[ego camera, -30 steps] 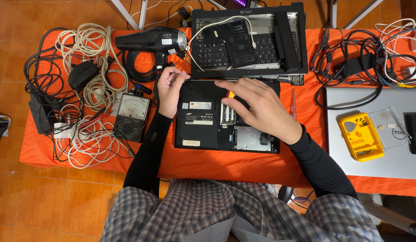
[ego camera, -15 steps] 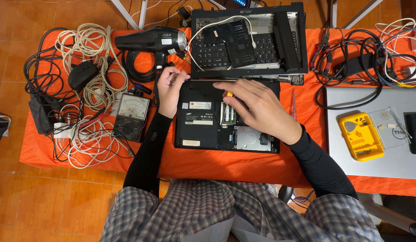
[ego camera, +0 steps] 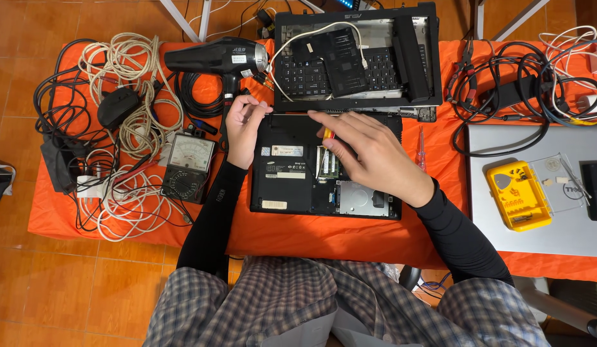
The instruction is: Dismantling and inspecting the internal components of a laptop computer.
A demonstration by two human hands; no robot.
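**Hands hold nearly steady over the opened laptop base**

Little has moved since the earlier frames: the right hand (ego camera: 369, 154) has crept slightly toward the memory bay, and the left hand (ego camera: 242, 128) keeps its place at the upper left corner of the laptop base (ego camera: 285, 173).

That black base lies bottom-up in the middle of the orange worktop (ego camera: 311, 234), its cover off, with a green memory module (ego camera: 329, 164) and a silver drive (ego camera: 355, 198) exposed. The right hand's grip is closed around a small screwdriver with an orange and yellow handle (ego camera: 327, 133), its fingers reaching over the top of the memory slot. The left hand's grip is curled, fingertips pinched at the base's corner; whether it holds anything I cannot tell.

Judging from this, the step in hand is working on a screw or catch near the memory bay while the other hand steadies the chassis. The next move would call for a square, light seat of the tip and a firm hold on the base so it does not slide on the cloth.

Just beyond the base sits a second dismantled laptop shell (ego camera: 356, 58) with a white cable across it. Left of it lie a black hair dryer (ego camera: 215, 56), an analogue meter (ego camera: 189, 166) and tangled cables (ego camera: 118, 83); to the right, a silver laptop (ego camera: 504, 225) carrying a yellow bit case (ego camera: 517, 196).

The screwdriver's tip is hidden under the fingers, and the silver laptop is cut off at the frame's edge.
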